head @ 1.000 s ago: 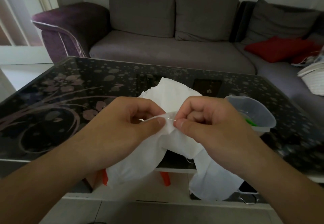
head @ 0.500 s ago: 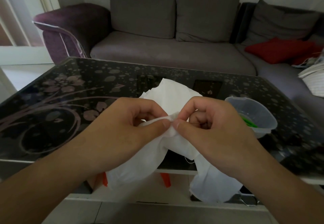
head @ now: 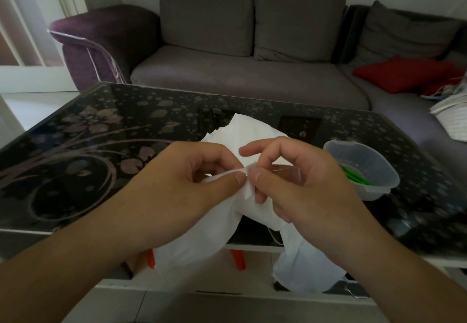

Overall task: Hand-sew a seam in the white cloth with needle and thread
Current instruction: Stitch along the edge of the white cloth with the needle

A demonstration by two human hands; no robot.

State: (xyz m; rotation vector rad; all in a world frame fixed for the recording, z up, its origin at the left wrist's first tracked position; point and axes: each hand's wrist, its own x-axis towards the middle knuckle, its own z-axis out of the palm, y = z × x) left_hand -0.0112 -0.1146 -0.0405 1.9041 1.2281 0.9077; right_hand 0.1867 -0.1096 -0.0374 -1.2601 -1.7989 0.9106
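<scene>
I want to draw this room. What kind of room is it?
Most likely a living room at home: a grey sofa with a red cushion, and a flower-patterned glass coffee table in front.

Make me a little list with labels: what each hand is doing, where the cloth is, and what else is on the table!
left hand: pinches the white cloth at its folded edge
right hand: thumb on the same edge, index finger lifted; needle too small to tell
cloth: hangs over the table edge
also on table: clear plastic tub with green things inside
behind: grey sofa, red cushion
</scene>
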